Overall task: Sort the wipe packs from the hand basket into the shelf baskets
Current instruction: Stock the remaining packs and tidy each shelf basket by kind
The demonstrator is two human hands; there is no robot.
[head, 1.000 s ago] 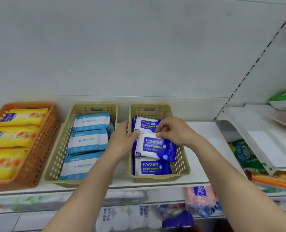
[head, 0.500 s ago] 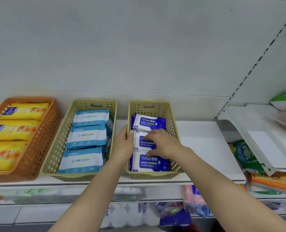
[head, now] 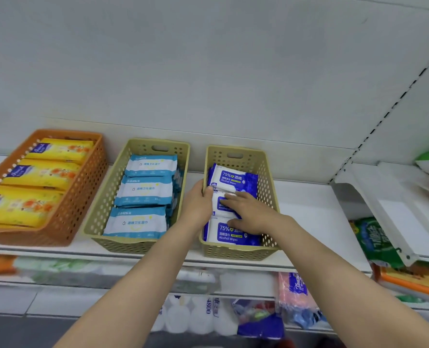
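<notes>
- Landmark: right beige basket (head: 267, 197) on the shelf (head: 316, 217). It holds three blue alcohol wipe packs in a row: back pack (head: 233, 178), middle pack (head: 223, 205), front pack (head: 229, 234).
- Step in hand, as I judge it: seating the middle pack into the row, between the back and front packs.
- Right hand (head: 248, 213) lies over the middle pack, fingers stretched flat and pressing down; grip apart, nothing pinched.
- Left hand (head: 198, 205) sits at the basket's left wall, thumb hooked over the rim and touching the pack edge, fingers down the outside. Grip looks clamped on the wall, steadying it.
- Just left of the landmark: second beige basket (head: 103, 204) with three light-blue packs (head: 145, 193). Further left: orange basket (head: 83, 194) with yellow packs (head: 40, 174).
- The hand basket is not in view; cannot tell how many packs remain to sort.
- Next move likely calls for: lift both hands clear without dragging the middle pack, then reach back for another pack and match its colour to the right basket.
- Risk: packs are soft and slick; the row may slide or tip.
</notes>
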